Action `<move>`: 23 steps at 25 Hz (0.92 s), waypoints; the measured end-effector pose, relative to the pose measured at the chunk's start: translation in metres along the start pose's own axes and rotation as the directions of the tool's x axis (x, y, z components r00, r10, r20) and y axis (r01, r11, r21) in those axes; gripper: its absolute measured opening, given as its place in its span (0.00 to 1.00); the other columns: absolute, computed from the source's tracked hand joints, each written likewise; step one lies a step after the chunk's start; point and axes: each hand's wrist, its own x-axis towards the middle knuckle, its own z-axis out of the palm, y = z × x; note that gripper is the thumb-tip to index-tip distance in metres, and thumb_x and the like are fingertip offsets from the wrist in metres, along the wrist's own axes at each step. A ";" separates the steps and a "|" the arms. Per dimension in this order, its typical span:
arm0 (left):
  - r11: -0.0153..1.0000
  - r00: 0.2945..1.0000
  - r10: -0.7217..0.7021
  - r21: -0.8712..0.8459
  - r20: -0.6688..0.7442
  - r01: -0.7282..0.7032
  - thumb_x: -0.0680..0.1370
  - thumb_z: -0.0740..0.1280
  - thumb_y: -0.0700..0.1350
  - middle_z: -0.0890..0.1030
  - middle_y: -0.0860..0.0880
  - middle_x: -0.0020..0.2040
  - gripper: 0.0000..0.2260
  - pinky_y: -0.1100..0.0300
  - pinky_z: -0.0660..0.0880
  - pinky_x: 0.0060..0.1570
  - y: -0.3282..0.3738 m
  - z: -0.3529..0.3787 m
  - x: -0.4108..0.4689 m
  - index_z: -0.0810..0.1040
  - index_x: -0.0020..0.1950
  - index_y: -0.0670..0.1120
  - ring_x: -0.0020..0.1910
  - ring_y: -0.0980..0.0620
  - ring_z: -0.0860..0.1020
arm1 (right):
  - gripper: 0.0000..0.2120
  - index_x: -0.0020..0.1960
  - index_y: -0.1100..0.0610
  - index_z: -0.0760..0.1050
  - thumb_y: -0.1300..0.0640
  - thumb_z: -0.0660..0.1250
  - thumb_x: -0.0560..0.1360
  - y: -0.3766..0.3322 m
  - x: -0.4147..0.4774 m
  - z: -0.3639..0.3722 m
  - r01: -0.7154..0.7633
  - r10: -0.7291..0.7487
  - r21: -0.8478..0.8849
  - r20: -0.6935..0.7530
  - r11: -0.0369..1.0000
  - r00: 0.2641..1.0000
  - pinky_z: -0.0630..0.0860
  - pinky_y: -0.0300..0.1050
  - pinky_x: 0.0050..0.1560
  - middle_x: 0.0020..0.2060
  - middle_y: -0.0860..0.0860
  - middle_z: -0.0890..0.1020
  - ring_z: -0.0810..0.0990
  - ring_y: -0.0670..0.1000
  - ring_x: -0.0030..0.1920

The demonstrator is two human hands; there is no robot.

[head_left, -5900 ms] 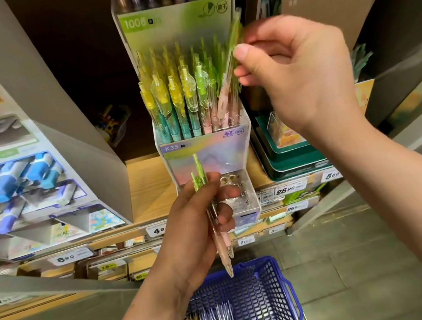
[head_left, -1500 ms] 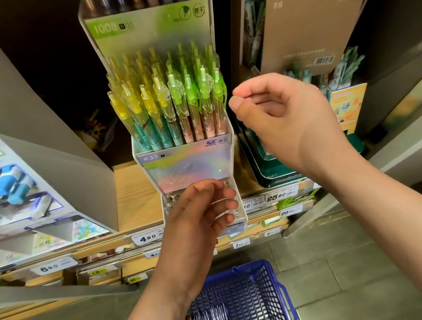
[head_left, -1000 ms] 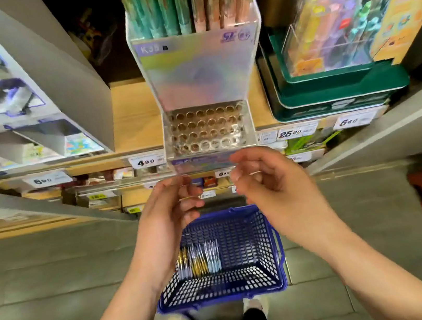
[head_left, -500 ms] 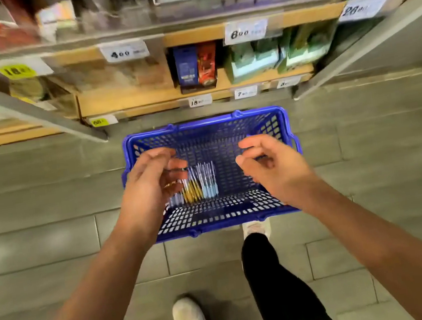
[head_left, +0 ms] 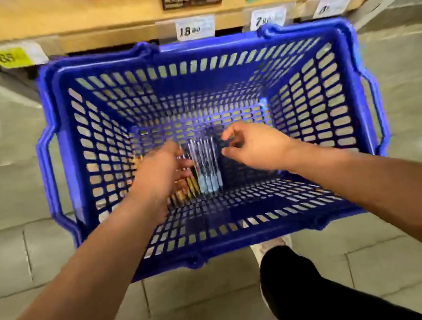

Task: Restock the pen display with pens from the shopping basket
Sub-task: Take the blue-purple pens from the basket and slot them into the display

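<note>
A grey tiled floor is carrying a blue slotted plastic shopping basket below a wooden price-tagged shelf. Inside, the left hand is partly covering clear pens lying on the bottom, grip unclear. The right hand is hovering nearby, fingers released.

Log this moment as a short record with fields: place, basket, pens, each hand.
place: shop aisle, tiled floor, low shelf with price tags
basket: blue shopping basket on the floor in front of the shelf
pens: clear-and-blue pens side by side, yellow pens to their left, all on the basket bottom
left hand: inside the basket, over the yellow pens; grip blurred
right hand: inside the basket, right of the pens, fingers loosely curled, holding nothing
</note>
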 end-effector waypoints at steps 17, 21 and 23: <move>0.798 0.984 0.066 0.583 0.166 -0.152 0.86 0.57 0.54 0.83 0.44 0.53 0.13 0.56 0.75 0.42 0.001 0.000 0.050 0.76 0.56 0.46 0.45 0.48 0.80 | 0.19 0.61 0.52 0.71 0.51 0.75 0.75 0.052 0.122 0.055 0.105 -0.059 -0.377 0.131 0.920 0.990 0.71 0.42 0.44 0.44 0.46 0.76 0.76 0.52 0.46; 0.833 0.984 0.043 0.538 0.173 -0.131 0.86 0.58 0.52 0.84 0.46 0.51 0.13 0.58 0.76 0.41 -0.013 0.002 0.042 0.75 0.63 0.46 0.44 0.50 0.81 | 0.16 0.55 0.51 0.69 0.57 0.74 0.72 0.050 0.120 0.053 -0.050 0.064 -0.146 0.090 0.988 0.994 0.69 0.42 0.37 0.42 0.47 0.77 0.76 0.50 0.43; 0.805 0.976 0.062 0.568 0.209 -0.172 0.86 0.59 0.51 0.84 0.46 0.53 0.12 0.55 0.79 0.44 -0.014 0.004 0.047 0.75 0.63 0.46 0.46 0.50 0.81 | 0.14 0.55 0.52 0.73 0.58 0.73 0.73 0.052 0.120 0.045 -0.077 0.083 -0.058 0.110 0.995 0.990 0.75 0.43 0.39 0.45 0.51 0.80 0.79 0.51 0.44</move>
